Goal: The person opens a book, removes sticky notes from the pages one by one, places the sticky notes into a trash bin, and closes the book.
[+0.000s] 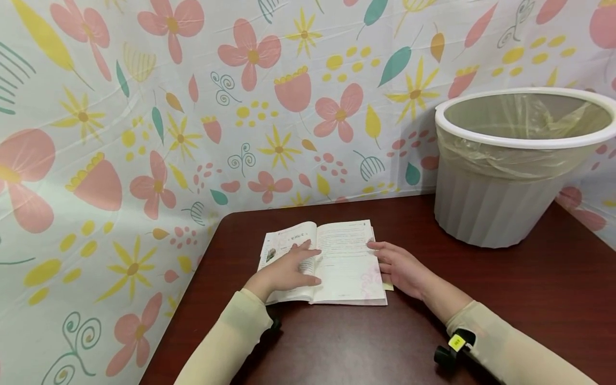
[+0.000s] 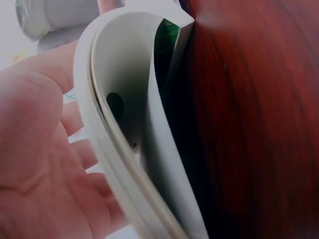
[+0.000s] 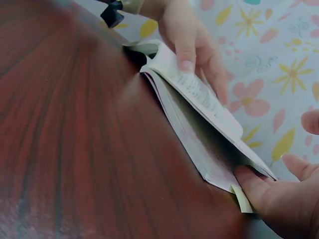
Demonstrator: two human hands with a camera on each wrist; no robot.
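Observation:
An open book [image 1: 344, 267] lies on the dark red-brown table, with printed text on its pages and a small picture on the left one. My left hand [image 1: 289, 267] rests across the left page, fingers spread toward the middle fold. In the left wrist view the curved pages [image 2: 119, 74] bulge beside the palm. At the book's right edge is my right hand [image 1: 399, 267], its fingers extended. The right wrist view shows one finger [image 3: 254, 186] under the raised upper pages, the others apart from the paper. A pale yellow tab [image 3: 242, 199] sticks out beside it.
A grey ribbed trash bin [image 1: 486, 203] with a white rim and a clear liner stands at the back right of the table [image 1: 346, 342]. Behind the table hangs a flower-patterned cloth [image 1: 298, 160], which also runs along the left side.

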